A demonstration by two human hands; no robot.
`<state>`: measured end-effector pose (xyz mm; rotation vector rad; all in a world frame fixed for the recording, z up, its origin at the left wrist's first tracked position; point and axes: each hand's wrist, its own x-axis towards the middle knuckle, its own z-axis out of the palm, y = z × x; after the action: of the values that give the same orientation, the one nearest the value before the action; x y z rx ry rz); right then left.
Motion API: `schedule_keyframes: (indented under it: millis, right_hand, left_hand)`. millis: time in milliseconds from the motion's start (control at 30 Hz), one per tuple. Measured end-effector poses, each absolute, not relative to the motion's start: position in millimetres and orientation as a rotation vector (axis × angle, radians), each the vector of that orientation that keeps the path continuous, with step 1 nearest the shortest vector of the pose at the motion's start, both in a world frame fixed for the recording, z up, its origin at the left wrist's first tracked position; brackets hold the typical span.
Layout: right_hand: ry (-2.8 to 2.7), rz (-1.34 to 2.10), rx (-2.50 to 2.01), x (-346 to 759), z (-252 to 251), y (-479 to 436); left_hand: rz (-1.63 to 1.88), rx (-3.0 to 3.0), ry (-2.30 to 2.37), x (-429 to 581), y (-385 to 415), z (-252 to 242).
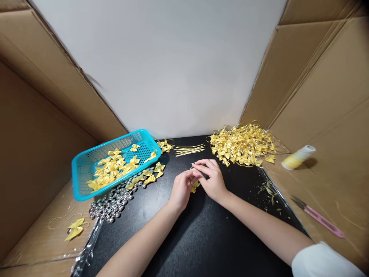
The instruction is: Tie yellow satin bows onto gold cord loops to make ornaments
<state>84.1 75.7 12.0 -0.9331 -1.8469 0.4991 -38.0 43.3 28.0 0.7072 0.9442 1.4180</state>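
left hand (182, 188) and right hand (213, 181) meet above the black work surface (178, 246), fingers curled and nearly closed, the fingertips of both drawn into a pinch at a short end of thin cord (191, 167); the exact grip of each hand is partly hidden. one yellow bow (195, 187) shows between the palms, just below the fingertips; whether it hangs or touches the surface cannot be determined. this unit is judged to be in process, with fastening incomplete. completed stock appears to be the large pile of bows with loops (242, 146) at the far right, where gold cords and some beads are visible among the ribbon. remaining stock is judged as follows: loose bows (109, 169) inside the turquoise basket (75, 177), further bows (150, 177) along its near side, silver beads (111, 206) heaped next to them, and a row of cut cords (188, 150) beyond the hands. a single corded bow (75, 229) with a bead lies apart on the cardboard at left. at right, a thread spool (298, 157) stands tilted in view and pink-handled snips (321, 221) lie on the cardboard; scattered trimmings (270, 189) near the table edge suggest prior cutting. by visible volume, a substantial share appears complete.
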Motion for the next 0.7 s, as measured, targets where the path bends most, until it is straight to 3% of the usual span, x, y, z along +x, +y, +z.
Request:
schedule_keyframes:
  millis: [467, 700]
  right_hand:
    - [-2.244, 0.758, -0.647, 109, 40, 103]
    - [-2.328, 0.726, -0.625, 111, 45, 103]
  left_hand:
    - [1.183, 0.838, 0.932, -47, 41, 30]
    - [1.081, 0.924, 0.868, -49, 39, 32]
